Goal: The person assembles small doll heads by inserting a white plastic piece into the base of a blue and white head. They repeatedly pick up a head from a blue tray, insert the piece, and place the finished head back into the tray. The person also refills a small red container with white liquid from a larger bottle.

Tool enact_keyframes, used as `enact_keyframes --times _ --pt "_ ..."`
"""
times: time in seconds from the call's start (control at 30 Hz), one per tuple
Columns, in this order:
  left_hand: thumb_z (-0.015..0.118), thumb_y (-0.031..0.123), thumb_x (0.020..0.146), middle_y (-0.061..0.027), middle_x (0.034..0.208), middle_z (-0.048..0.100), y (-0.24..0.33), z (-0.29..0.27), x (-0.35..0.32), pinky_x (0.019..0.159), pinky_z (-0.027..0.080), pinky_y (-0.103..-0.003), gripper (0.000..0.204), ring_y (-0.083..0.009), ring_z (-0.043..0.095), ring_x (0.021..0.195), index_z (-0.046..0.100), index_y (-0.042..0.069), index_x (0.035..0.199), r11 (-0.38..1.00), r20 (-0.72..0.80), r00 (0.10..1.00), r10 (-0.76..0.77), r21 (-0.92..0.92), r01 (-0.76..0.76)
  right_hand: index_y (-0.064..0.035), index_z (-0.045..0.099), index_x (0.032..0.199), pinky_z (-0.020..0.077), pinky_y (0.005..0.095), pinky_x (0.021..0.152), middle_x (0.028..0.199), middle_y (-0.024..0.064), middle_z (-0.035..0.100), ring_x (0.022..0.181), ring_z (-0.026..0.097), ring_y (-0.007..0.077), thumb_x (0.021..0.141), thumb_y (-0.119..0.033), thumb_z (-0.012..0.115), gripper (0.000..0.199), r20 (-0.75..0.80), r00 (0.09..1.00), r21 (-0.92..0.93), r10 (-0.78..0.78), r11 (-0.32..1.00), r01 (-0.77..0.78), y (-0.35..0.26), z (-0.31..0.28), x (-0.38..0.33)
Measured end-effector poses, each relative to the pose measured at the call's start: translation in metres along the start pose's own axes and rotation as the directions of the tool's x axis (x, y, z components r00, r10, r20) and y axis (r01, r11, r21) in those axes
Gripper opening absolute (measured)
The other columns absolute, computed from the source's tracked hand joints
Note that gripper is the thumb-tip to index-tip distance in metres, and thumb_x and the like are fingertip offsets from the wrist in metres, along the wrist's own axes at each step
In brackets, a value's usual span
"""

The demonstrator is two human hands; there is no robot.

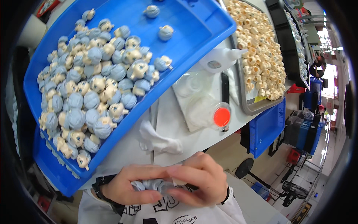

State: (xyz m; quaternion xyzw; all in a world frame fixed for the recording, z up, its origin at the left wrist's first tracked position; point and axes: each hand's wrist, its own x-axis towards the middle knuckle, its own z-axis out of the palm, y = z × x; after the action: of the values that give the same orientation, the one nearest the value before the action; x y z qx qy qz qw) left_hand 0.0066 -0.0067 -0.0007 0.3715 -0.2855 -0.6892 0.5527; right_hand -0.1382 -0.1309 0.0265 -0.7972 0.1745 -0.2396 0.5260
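Observation:
Both hands meet low in the middle, close to my body. My left hand [128,183] is closed around a light blue, ridged doll hair piece [151,185], partly covered by its fingers. My right hand [204,180] pinches from the other side, its fingertips touching the left hand's; a small pale piece [178,182] shows at its fingers, too covered to tell whether it is a doll face. Beyond, at the left, a large blue tray [194,41] holds many small doll heads [91,100] with cream faces and light blue hair.
A white cloth [158,140] lies just beyond my hands. Past it are a jar with a red lid [221,117], a white squeeze bottle [220,59] and a black strip-like tool [225,87]. A metal tray [257,109] holds cream doll faces [261,56]. A blue crate [266,130] sits beyond the table edge.

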Motion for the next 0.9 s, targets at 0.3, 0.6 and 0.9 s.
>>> enact_keyframes --times 0.3,0.6,0.9 --pt "0.065 0.017 0.074 -0.0158 0.092 0.060 0.005 0.008 0.005 0.075 0.043 -0.029 0.048 -0.0194 0.057 0.085 0.049 -0.009 0.111 0.954 -0.141 0.984 -0.108 -0.295 0.062 0.0018 0.053 0.097 0.0497 0.0304 0.057 0.088 0.0238 0.060 0.072 0.062 0.0272 0.060 -0.002 0.075 0.043 -0.120 0.989 0.397 0.092 0.917 -0.037 0.006 0.000 -0.019" --pt "0.071 0.004 0.070 -0.0071 0.096 0.058 -0.007 0.007 -0.004 0.075 0.042 -0.023 0.039 -0.0094 0.053 0.088 0.051 -0.001 0.103 0.974 -0.025 0.998 -0.058 -0.219 0.051 0.0037 0.060 0.089 0.0466 0.0288 0.056 0.087 0.0174 0.059 0.071 0.059 0.0238 0.064 -0.012 0.074 0.032 0.046 0.992 0.056 -0.122 0.991 0.119 0.005 -0.013 -0.012" --pt "0.071 0.002 0.070 -0.0055 0.094 0.056 -0.009 0.007 -0.002 0.072 0.041 -0.021 0.040 -0.0076 0.053 0.085 0.047 0.001 0.102 0.978 -0.030 1.000 0.008 -0.210 -0.014 0.0048 0.060 0.095 0.0470 0.0275 0.055 0.087 0.0144 0.058 0.066 0.057 0.0213 0.061 0.003 0.062 0.034 0.000 0.984 -0.033 -0.176 0.984 0.175 0.002 -0.004 -0.012"
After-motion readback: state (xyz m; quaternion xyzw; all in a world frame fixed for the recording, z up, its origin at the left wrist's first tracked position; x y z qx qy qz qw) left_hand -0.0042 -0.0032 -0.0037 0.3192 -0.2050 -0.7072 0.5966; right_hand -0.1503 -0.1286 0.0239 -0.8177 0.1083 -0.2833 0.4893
